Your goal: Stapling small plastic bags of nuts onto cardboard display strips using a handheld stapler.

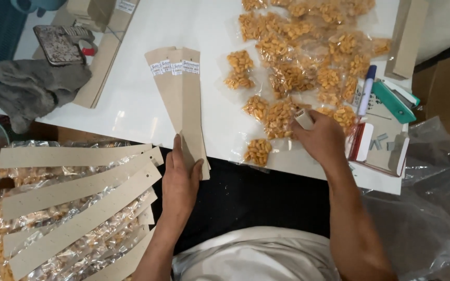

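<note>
Our left hand (179, 179) pins long brown cardboard strips (183, 104) flat, fingers extended. Our right hand (321, 138) closes around a small white stapler (304, 118), over clear packets of orange snacks (298, 62).

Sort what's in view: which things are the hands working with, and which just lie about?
In use: cardboard strips under left hand; small white object in right hand; snack packets.

Lying about: grey cloth, marker, green stapler, finished strips.

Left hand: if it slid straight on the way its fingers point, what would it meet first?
The left hand points up the tan cardboard strips it already touches, so it would ride along them toward their white labels; beyond lies bare white tabletop.
</note>
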